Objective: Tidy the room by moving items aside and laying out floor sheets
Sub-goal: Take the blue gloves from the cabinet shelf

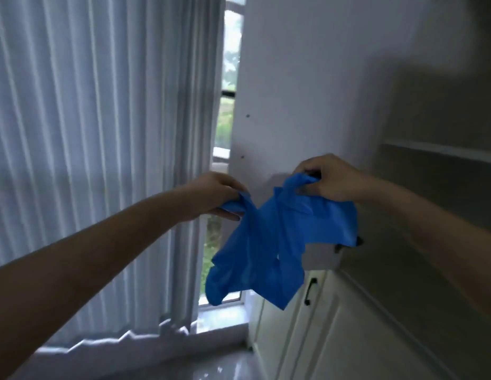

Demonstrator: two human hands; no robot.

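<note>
A crumpled blue plastic sheet (266, 248) hangs in the air in front of me, held up at two corners. My left hand (214, 194) grips its left end, fingers closed around a bunched part. My right hand (329, 178) pinches the upper right edge between thumb and fingers. Most of the sheet droops loosely below and between my hands, still folded on itself. Both arms reach forward at about chest height.
White pleated curtains (101, 160) fill the left side, with a narrow strip of window (225, 127) beside them. A white wall panel (307, 91) faces me. Cream cabinets with black handles (310, 292) stand lower right. Glossy tiled floor (225, 366) shows below.
</note>
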